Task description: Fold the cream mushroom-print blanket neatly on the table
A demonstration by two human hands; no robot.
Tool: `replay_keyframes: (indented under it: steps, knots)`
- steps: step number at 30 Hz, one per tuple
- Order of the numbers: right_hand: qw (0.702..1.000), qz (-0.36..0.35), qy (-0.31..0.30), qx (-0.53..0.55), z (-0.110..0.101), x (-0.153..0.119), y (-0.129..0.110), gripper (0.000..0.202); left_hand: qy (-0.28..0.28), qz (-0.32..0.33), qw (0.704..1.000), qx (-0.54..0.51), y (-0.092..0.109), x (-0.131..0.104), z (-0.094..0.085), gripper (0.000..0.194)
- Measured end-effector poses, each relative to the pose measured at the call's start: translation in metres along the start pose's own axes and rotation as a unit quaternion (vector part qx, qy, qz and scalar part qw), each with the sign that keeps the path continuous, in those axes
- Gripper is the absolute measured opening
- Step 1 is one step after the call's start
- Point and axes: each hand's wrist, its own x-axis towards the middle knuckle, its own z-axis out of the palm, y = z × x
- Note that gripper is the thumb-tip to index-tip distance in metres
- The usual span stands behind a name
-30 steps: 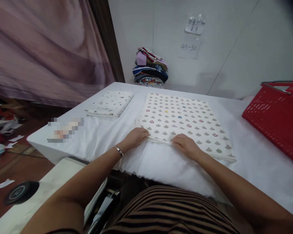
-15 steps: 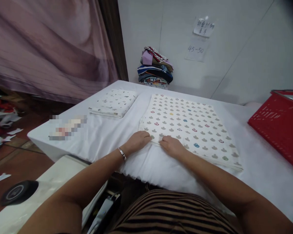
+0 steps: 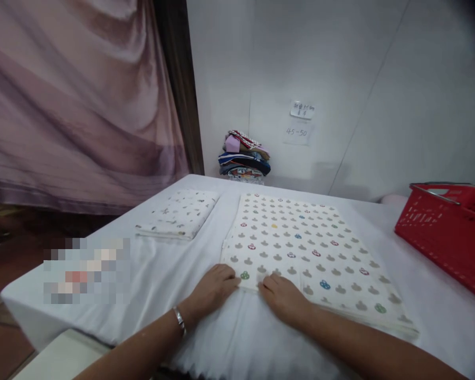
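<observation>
A white cloth printed with small mushrooms (image 3: 296, 248), folded into a large rectangle, lies flat before me. At its near left corner, my left hand (image 3: 217, 285), with a silver bracelet on the wrist, has its fingers closed on the edge. A short way to the right, my right hand (image 3: 283, 298) pinches the same near edge, thumb side towards the left hand. The fingertips of both hands are partly hidden. To the left rests a smaller folded white cloth with a dark scattered print (image 3: 178, 214), which neither hand touches.
Both cloths lie on a table with a white cover (image 3: 158, 269). A red plastic basket (image 3: 439, 232) stands at the right. Folded fabrics (image 3: 243, 158) are stacked by the back wall, below paper signs (image 3: 298, 132). A pink curtain (image 3: 83, 105) hangs at the left.
My view has tilted up, so the table and cloths sit lower in the picture. Both hands stay at the near edge of the mushroom-print cloth, which lies as before.
</observation>
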Motion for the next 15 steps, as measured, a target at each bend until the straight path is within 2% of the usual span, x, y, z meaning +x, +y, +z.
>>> replay_keyframes:
  steps: [2,4,7,9,12,15]
  knots:
    - [0.999,0.016,-0.014,0.04,-0.008,0.001,-0.002,0.025,-0.007,-0.026,0.999,-0.042,-0.003,0.003,-0.003,0.027]
    - [0.991,0.041,-0.029,0.127,-0.02,0.0,0.002,0.025,-0.01,-0.073,0.993,-0.089,-0.008,0.01,-0.007,0.031]
    - [0.957,0.123,-0.016,0.261,-0.037,-0.006,0.034,0.028,0.031,-0.165,0.977,-0.127,-0.024,0.03,-0.011,0.03]
    - [0.938,0.211,0.013,0.275,-0.042,-0.018,0.077,0.031,0.055,-0.226,0.965,-0.122,-0.045,0.05,-0.011,0.026]
    - [0.904,0.371,0.034,0.208,-0.044,-0.05,0.164,0.031,0.033,-0.336,0.937,-0.086,-0.086,0.086,-0.007,0.033]
    - [0.833,0.544,0.027,0.091,-0.046,-0.086,0.247,0.034,0.007,-0.411,0.911,-0.04,-0.128,0.128,0.003,0.042]
